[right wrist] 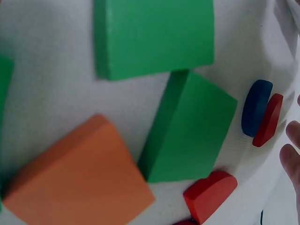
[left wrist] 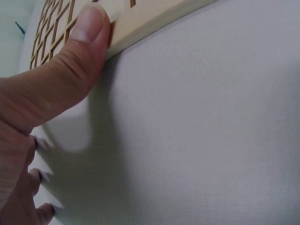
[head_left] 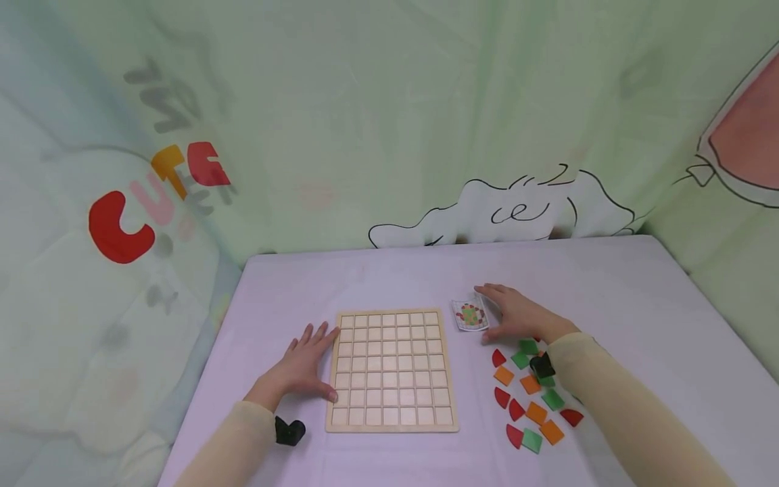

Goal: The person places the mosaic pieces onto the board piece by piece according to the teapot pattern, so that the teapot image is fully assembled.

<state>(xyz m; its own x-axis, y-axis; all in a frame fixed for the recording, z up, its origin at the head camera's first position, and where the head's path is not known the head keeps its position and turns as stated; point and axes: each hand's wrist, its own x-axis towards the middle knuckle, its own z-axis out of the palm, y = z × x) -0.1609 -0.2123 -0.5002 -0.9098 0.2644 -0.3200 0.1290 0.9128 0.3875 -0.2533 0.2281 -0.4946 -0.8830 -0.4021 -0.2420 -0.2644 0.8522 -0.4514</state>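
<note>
Pale sleeves (head_left: 231, 443) reach in from the bottom edge, with a black wrist device (head_left: 542, 366) at the right cuff and a similar one at the left.

At the end of the left arm, the left hand (head_left: 301, 365) is spread against the left side of the board (head_left: 390, 364), a wooden grid of seven by seven cells lying flat on the lilac table (head_left: 657, 325). Its wrist view shows the thumb (left wrist: 70, 65) resting on the rim, while the other fingertips show lower down beside the cloth.

Past the board's upper right corner lies the card (head_left: 470, 315), printed with a red, green and orange pattern. The right hand (head_left: 520, 314) is spread just beside it, fingers reaching past its upper corner and thumb near its lower one; whether it touches the card I cannot tell.

Loose pieces lie near the right forearm, to the right of the board: green squares (head_left: 531, 441), orange squares (head_left: 552, 431) and red quarter-rounds (head_left: 514, 435). In the right wrist view, a blue piece (right wrist: 257, 108) sits close beside a red one, near that hand's fingertips.

Behind the table hangs a pale green curtain (head_left: 365, 122) with coloured letters (head_left: 169, 166) at left and a pink balloon (head_left: 745, 128) at right.
</note>
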